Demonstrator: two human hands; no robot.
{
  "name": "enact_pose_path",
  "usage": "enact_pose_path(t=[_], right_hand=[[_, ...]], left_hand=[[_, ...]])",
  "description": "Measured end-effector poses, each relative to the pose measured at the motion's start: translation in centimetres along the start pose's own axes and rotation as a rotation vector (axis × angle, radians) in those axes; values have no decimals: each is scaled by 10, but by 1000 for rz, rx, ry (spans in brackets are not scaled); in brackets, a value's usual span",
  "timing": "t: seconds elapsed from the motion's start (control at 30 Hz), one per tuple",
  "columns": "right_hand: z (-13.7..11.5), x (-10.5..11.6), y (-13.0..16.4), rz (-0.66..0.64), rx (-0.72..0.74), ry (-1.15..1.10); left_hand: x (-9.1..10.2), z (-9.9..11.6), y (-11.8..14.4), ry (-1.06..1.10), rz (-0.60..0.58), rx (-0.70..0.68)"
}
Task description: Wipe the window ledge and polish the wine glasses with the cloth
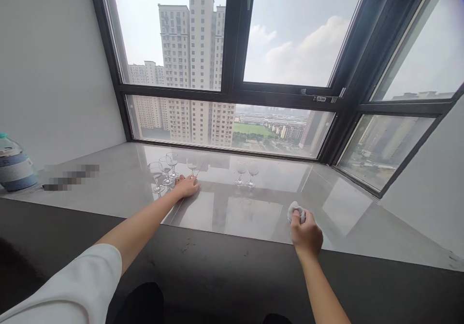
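Note:
My left hand point(187, 187) reaches over the sill, its fingers closed at the foot of a clear stemmed glass point(192, 162); the hand hides the glass's lower part. Just left of it, three similar glasses stand upright in a group, the nearest being a stemmed glass point(157, 171). Bunched in my right hand point(306, 232) is a white cloth point(296, 211), held above the sill's front right part. Between my hands, farther back, two more stemmed glasses point(247, 171) stand upright side by side.
The glossy grey sill point(253, 218) runs below a dark-framed window point(232, 93), with white walls at both ends. At the far left stands a large plastic bottle point(16, 167) with a blue label. A blurred-out dark object point(70, 176) lies beside it.

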State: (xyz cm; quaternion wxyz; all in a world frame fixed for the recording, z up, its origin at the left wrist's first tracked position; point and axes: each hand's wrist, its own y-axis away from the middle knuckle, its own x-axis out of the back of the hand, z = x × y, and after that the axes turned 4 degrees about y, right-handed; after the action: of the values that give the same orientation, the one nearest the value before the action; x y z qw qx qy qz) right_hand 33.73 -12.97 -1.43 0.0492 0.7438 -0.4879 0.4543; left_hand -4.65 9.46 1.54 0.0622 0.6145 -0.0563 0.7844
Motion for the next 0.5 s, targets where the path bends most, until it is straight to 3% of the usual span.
enact_pose_path(t=[0.23, 0.5], right_hand=[[1, -2, -1, 9, 4, 12], [0, -1, -2, 6, 1, -1]], left_hand=[[8, -22, -21, -91, 10, 111], [18, -10, -25, -36, -14, 185]])
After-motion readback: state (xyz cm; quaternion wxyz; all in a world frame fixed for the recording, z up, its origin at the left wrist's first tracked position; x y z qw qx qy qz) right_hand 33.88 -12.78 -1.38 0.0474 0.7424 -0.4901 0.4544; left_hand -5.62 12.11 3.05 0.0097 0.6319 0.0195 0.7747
